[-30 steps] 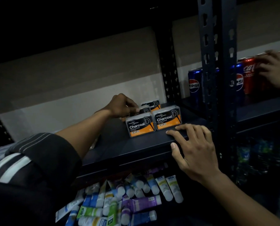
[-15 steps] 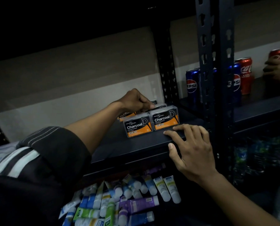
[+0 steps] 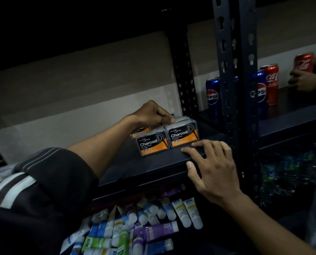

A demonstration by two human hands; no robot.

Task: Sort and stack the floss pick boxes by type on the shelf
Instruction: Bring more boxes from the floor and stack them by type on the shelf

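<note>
Two black-and-orange Charcoal floss pick boxes stand side by side near the front of the dark shelf, one on the left and one on the right. Behind them is a second row: a back left box shows only an orange strip, and a back right box shows only its clear top. My left hand reaches over the front row, fingers curled down onto the back left box. My right hand lies flat on the shelf's front edge, fingers spread, holding nothing.
A perforated metal upright stands right of the boxes. Beyond it are Pepsi cans and Coca-Cola cans, where another person's hand holds a can. Several toothpaste tubes lie on the shelf below. Water bottles sit lower right.
My left hand has slid right over the back row and now covers the rear box label that showed before. The other person's hand has moved a can. My right hand stays put.
</note>
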